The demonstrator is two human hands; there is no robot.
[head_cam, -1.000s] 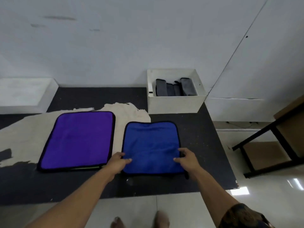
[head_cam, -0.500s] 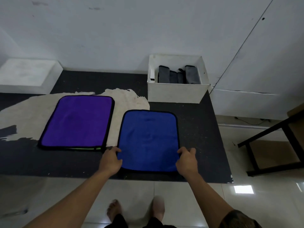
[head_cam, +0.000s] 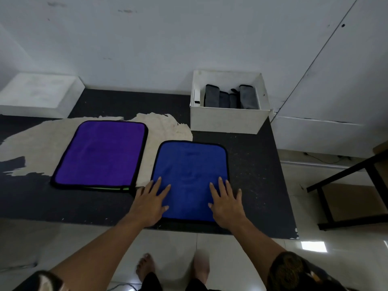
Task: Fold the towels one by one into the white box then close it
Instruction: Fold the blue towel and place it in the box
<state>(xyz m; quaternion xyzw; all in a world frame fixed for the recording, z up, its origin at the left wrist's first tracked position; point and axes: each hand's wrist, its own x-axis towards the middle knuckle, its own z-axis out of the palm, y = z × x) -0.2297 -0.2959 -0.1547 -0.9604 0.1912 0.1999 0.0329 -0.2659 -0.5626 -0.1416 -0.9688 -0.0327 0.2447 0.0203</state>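
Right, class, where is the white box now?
In the head view, the white box stands open at the far right of the dark mat, against the wall, just beyond the blue towel.

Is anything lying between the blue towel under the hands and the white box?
Nothing visible. Only bare dark mat separates the blue black-edged towel from the open white box. The left hand and right hand lie flat on it. Grey folded towels sit inside.
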